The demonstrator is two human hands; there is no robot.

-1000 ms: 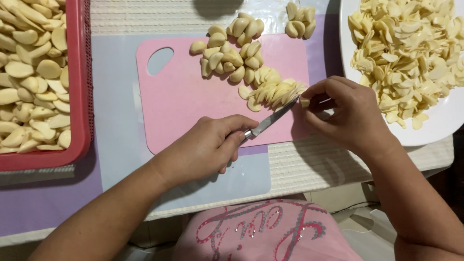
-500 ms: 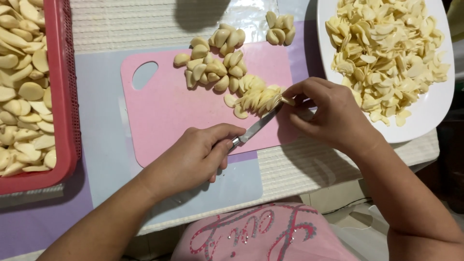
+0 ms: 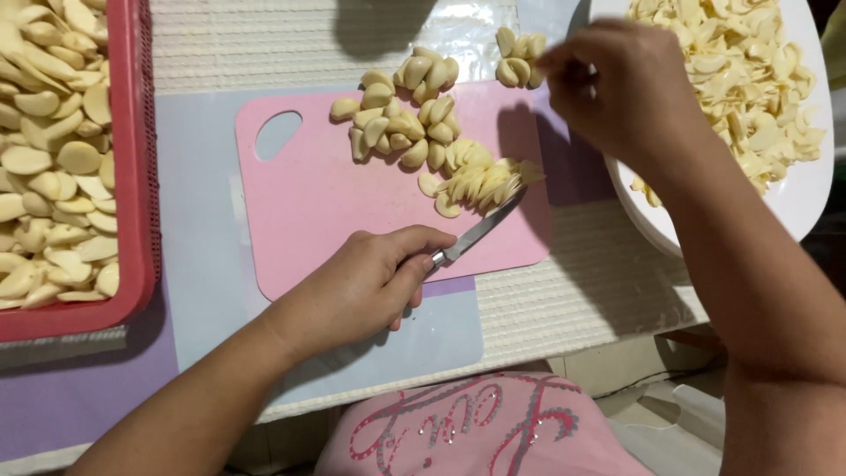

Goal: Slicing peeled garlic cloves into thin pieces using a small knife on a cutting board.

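Pale woven matting point(image 3: 573, 291) and a grey-blue plastic sheet point(image 3: 203, 229) are covering the work surface, with a pink, rounded plastic cutting board point(image 3: 308, 203) lying on top. A small steel-bladed kitchen knife point(image 3: 476, 231) is sitting in the person's left hand point(image 3: 361, 286), whose fingers are curling shut around the handle near the board's lower edge. Its blade is angling up and away from that hand, and the tip is reaching the fanned pile of thin, pale yellow garlic slices point(image 3: 483, 181) just beyond the knuckles. Slightly farther from the left hand, a loose heap of whole peeled garlic cloves point(image 3: 401, 123) is resting at the board's upper edge.

The person's right hand point(image 3: 617, 88) is hovering above and to the right of the slices, blurred, with its fingers drawn together. Whether it is pinching anything cannot be told. Close to its fingertips a small cluster of peeled cloves point(image 3: 518, 57) is lying just off the board. Under that hand and its wrist, a white round plate point(image 3: 793, 203) is holding a mound of sliced garlic point(image 3: 740, 79). Well to the outside of the left forearm, a red plastic basket point(image 3: 132, 159) is holding many peeled cloves.
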